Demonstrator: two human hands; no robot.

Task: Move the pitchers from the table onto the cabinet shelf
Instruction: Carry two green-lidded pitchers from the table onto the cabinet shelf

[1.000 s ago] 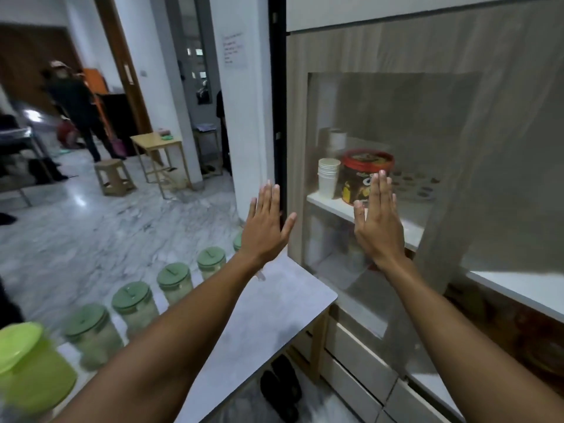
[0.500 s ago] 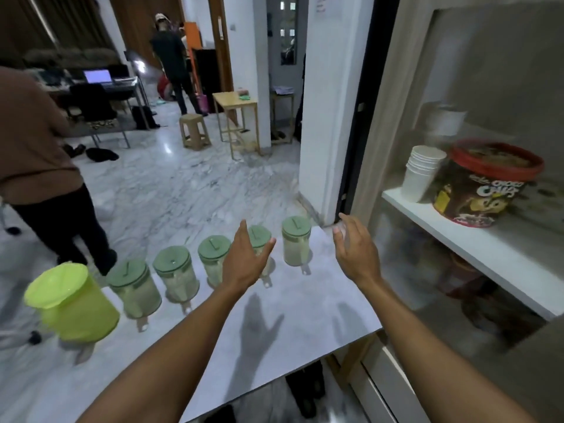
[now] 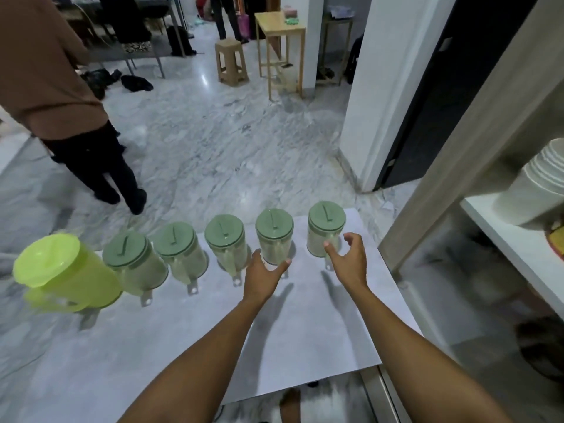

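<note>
Several clear pitchers with dull green lids stand in a row along the far edge of the grey table [image 3: 183, 346]. A larger lime-green pitcher [image 3: 65, 274] is at the row's left end. My left hand [image 3: 264, 274] is clasped around the lower front of the second pitcher from the right [image 3: 274, 232] and hides its handle. My right hand [image 3: 348, 257] is spread beside the rightmost pitcher [image 3: 325, 227], thumb tip against its front. The white cabinet shelf [image 3: 515, 242] is to the right, a little higher than the table.
A stack of white cups [image 3: 537, 190] stands on the shelf, inside the cabinet frame [image 3: 457, 148]. A person in a brown top [image 3: 45, 71] stands on the marble floor beyond the table's left part. A white pillar [image 3: 381, 87], a stool [image 3: 230, 61] and a wooden side table [image 3: 279, 29] are further back.
My view has swung down from the cabinet to the table. Both hands moved forward to the two rightmost pitchers; the left one closed around the second from the right.
</note>
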